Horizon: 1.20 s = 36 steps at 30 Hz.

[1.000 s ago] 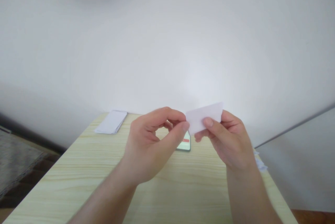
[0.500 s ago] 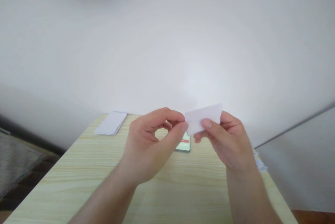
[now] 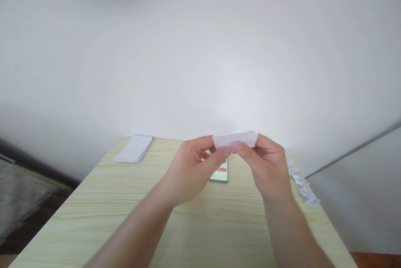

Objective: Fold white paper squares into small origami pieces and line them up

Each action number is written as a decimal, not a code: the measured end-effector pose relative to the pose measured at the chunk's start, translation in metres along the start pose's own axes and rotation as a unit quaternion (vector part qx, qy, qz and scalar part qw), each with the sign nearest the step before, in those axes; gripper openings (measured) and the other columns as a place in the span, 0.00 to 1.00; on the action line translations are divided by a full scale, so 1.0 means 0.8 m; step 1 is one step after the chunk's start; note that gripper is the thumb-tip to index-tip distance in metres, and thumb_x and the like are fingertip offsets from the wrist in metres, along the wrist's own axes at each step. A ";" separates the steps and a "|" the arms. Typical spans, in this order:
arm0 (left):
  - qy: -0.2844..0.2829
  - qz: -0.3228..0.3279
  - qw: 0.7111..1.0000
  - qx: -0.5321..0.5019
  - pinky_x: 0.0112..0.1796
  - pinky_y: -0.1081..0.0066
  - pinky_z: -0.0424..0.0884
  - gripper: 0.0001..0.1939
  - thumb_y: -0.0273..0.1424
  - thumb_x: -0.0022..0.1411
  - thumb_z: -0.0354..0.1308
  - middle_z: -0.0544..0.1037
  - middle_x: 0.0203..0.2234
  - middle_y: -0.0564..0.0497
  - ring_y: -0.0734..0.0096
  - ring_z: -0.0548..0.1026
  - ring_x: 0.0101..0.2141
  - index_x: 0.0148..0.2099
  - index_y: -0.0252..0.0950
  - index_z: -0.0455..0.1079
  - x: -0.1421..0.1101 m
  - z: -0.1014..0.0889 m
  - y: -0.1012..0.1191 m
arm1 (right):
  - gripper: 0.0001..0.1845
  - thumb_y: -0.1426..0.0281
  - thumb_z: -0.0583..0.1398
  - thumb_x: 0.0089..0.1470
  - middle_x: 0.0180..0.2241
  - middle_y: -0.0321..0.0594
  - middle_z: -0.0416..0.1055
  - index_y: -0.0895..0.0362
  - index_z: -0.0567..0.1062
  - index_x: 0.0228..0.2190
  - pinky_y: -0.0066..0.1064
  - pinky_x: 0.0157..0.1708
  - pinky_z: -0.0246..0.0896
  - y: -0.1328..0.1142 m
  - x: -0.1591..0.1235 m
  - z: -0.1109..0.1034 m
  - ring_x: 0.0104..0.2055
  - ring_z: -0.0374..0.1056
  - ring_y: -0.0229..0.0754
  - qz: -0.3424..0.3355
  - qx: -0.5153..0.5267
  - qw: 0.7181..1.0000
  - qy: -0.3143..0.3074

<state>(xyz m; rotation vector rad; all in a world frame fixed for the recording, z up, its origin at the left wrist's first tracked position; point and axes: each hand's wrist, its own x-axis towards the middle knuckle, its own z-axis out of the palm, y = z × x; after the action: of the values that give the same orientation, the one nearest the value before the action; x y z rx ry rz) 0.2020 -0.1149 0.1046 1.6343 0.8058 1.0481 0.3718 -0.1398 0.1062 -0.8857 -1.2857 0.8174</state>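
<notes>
Left hand [image 3: 191, 172] and right hand [image 3: 272, 171] pinch a white paper slip [image 3: 235, 138] between them, raised above a pale wood-grain surface [image 3: 213, 234] near a plain white wall [image 3: 200, 50]. From my distant post I see each grip closed on the slip, the left at one end and the right at the other, with the two thumb tips meeting along its lower edge. I judge the step in hand to be working a fold or crease into the paper; the next move, to my mind, calls for even thumb pressure and edges held in line. A stack of white paper sheets [image 3: 133, 149] lies at the far left corner, and folded paper pieces [image 3: 308, 197] line the right edge, some hidden from me by the right hand. The lit smartphone [image 3: 222, 174] beyond the hands is partly covered, its screen text too blurred to read. I cannot make out the fingers behind the slip or its back face, and both forearms are cut off by the lower frame.
</notes>
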 end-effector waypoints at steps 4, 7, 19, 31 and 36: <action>0.008 0.000 0.999 0.035 0.35 0.68 0.72 0.14 0.41 0.66 0.60 0.76 0.29 0.50 0.67 0.75 0.34 0.35 0.35 0.72 -0.002 -0.002 0.001 | 0.03 0.68 0.69 0.55 0.32 0.36 0.81 0.53 0.83 0.34 0.32 0.35 0.72 0.005 0.003 -0.001 0.33 0.75 0.40 0.002 0.002 1.000 0.008; 0.016 -0.001 0.998 0.065 0.30 0.72 0.67 0.16 0.40 0.67 0.59 0.73 0.26 0.53 0.73 0.70 0.29 0.31 0.35 0.71 -0.002 -0.005 0.005 | 0.02 0.68 0.69 0.54 0.29 0.35 0.80 0.53 0.83 0.31 0.30 0.34 0.71 0.005 0.004 -0.001 0.32 0.75 0.39 0.003 -0.005 1.000 0.019; 0.013 0.037 0.999 0.027 0.30 0.72 0.61 0.13 0.38 0.69 0.57 0.70 0.25 0.55 0.75 0.65 0.28 0.34 0.35 0.72 0.002 -0.003 0.000 | 0.10 0.62 0.70 0.53 0.28 0.37 0.78 0.56 0.83 0.31 0.32 0.34 0.68 0.005 0.012 -0.015 0.33 0.73 0.41 0.065 -0.078 0.992 -0.073; 0.059 0.044 0.994 0.077 0.29 0.73 0.61 0.16 0.39 0.69 0.57 0.70 0.23 0.55 0.75 0.65 0.27 0.31 0.35 0.68 0.003 -0.015 -0.002 | 0.16 0.57 0.68 0.54 0.24 0.37 0.74 0.56 0.80 0.25 0.29 0.26 0.58 0.005 0.016 -0.033 0.28 0.66 0.39 0.040 -0.173 0.983 -0.055; 0.089 0.045 0.992 0.072 0.28 0.73 0.61 0.14 0.39 0.68 0.58 0.71 0.23 0.55 0.75 0.65 0.26 0.32 0.35 0.69 0.005 -0.016 -0.004 | 0.16 0.57 0.67 0.55 0.26 0.37 0.76 0.56 0.80 0.26 0.29 0.27 0.60 0.009 0.014 -0.033 0.29 0.67 0.38 0.062 -0.158 0.981 -0.097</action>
<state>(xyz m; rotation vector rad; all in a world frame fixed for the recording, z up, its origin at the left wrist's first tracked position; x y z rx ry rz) 0.1919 -0.1052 0.1040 1.7297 0.9513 1.2362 0.3992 -0.1295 0.1030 -1.1702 -1.5723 0.8243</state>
